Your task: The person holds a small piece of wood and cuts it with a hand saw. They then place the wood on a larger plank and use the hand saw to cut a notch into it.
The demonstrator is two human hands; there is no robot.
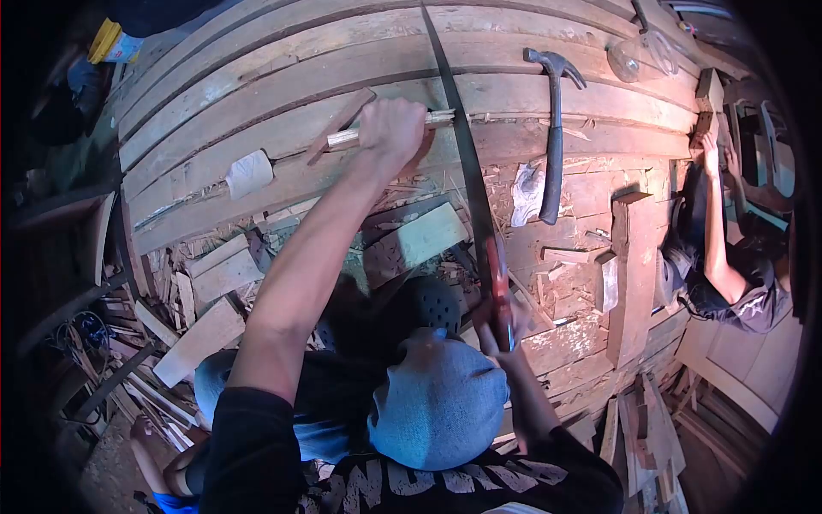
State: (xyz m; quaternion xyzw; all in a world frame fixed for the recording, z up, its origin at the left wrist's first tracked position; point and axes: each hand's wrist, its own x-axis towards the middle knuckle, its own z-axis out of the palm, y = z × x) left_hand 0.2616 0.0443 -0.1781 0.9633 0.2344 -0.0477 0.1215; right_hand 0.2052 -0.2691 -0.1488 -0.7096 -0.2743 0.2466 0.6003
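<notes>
My left hand [392, 133] is closed around a thin wooden stick [344, 139], pressing it down on the slatted wooden bench [300, 94]. The stick's right end reaches the blade of a handsaw [467, 146], which lies across it. My right hand [497, 325] grips the saw's reddish-brown handle [497, 274], close to my bent knee [438, 398]; its fingers are partly blurred. A flat wood strip [341, 126] rests beside my left hand. To the right of the blade, a claw hammer [555, 128] with a dark handle lies on the bench.
Wood scraps and shavings [411, 240] litter the floor under the bench. An upright wood block [632, 274] stands at right. Another person [736, 274] works there, a hand on wood. Another person's arm [150, 454] shows at lower left. A yellow container [113, 43] sits at upper left.
</notes>
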